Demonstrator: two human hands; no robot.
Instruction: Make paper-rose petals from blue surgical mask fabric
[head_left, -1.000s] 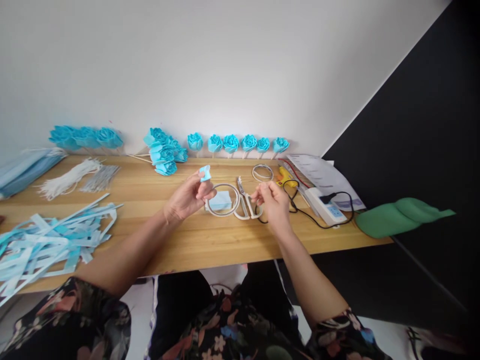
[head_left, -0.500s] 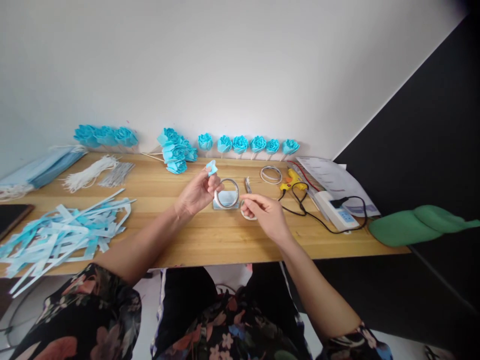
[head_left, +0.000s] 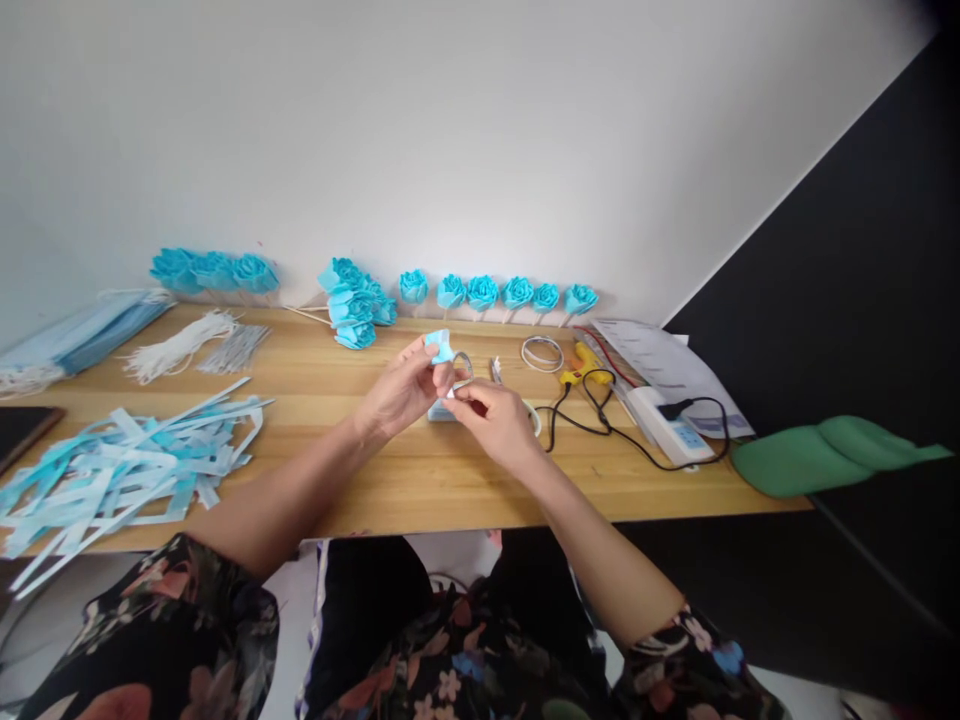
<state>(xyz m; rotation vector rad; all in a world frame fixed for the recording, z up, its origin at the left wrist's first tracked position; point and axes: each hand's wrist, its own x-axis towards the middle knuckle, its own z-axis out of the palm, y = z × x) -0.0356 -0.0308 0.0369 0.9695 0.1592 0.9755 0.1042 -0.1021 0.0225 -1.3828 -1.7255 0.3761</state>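
Observation:
My left hand [head_left: 401, 392] is closed, with a small light-blue piece of mask fabric [head_left: 439, 346] upright between thumb and forefinger. The same hand carries a roll of tape [head_left: 466, 362], largely hidden behind the fingers. My right hand [head_left: 499, 425] has come up against it, its thumb and forefinger pinching a small white bit of tape [head_left: 450, 393]. Under the hands, partly covered, lies a stack of light-blue fabric pieces [head_left: 442, 411]. Just past my right hand is a small slim cutting tool [head_left: 496, 370], and a pale ring [head_left: 534, 418] peeks out from beneath that hand.
Several blue fabric roses [head_left: 481, 293] line the wall. Cut strips [head_left: 172, 460], white cords [head_left: 172, 345], grey wires [head_left: 234, 350] and masks [head_left: 82, 335] occupy the left. Rightward are two rings [head_left: 541, 353], a yellow glue gun [head_left: 587, 364], a power strip [head_left: 671, 430] and a green object [head_left: 825, 455].
My right hand has moved left and up to meet my left hand at the tape roll. The blue fabric piece has shifted slightly right, and the roll has turned and is more hidden.

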